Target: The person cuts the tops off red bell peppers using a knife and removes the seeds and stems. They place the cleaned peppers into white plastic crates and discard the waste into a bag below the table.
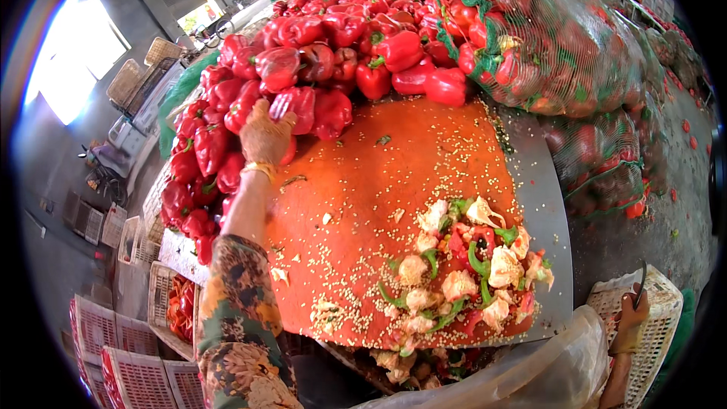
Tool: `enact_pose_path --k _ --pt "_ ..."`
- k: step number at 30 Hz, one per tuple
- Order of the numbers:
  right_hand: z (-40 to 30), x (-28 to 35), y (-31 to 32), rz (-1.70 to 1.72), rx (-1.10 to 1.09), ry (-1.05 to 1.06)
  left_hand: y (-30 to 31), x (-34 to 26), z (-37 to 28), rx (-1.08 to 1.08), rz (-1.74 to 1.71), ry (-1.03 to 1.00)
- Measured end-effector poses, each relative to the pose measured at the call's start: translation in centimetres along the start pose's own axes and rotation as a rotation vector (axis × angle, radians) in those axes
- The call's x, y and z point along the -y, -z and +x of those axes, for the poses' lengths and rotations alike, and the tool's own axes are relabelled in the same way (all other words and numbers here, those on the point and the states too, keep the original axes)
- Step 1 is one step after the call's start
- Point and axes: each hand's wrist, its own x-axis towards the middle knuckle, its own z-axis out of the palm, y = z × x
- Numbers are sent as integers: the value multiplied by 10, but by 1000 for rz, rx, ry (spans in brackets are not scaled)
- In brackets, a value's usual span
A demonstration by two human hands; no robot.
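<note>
My left hand (262,135) reaches into the near left side of a heap of red bell peppers (346,28). Its thumb and fingers touch a glossy red bell pepper (295,107); whether they have closed around it is hidden. Low at the right, away from the board, my right hand (632,315) grips a small knife (642,283) with its dark, slightly curved blade pointing up. Between the hands lies an orange-stained work surface (369,182) scattered with pale seeds. A pile of cut-out pepper cores (454,284) with green stems covers its near right part.
Mesh sacks of peppers (568,45) are stacked along the right. A metal sheet edge (548,204) borders the board. Plastic crates stand at lower left, one crate (162,295) holding red pepper pieces. Beside my right hand is a white crate (661,307); clear plastic sheeting (545,363) hangs in front.
</note>
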Motion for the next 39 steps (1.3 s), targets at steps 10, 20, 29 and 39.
enact_pose_path --k 10,20,29,39 --pt "-23 -57 -15 -46 31 74 -38 -18 33 109 13 7" --pt "-15 -70 -34 -117 237 -37 -19 -59 -68 -43 -11 -179" --pt "-51 49 -41 -484 250 532 79 -102 -175 380 -688 48" --pt "-106 319 -104 152 505 154 83 -105 -257 332 -1322 318"
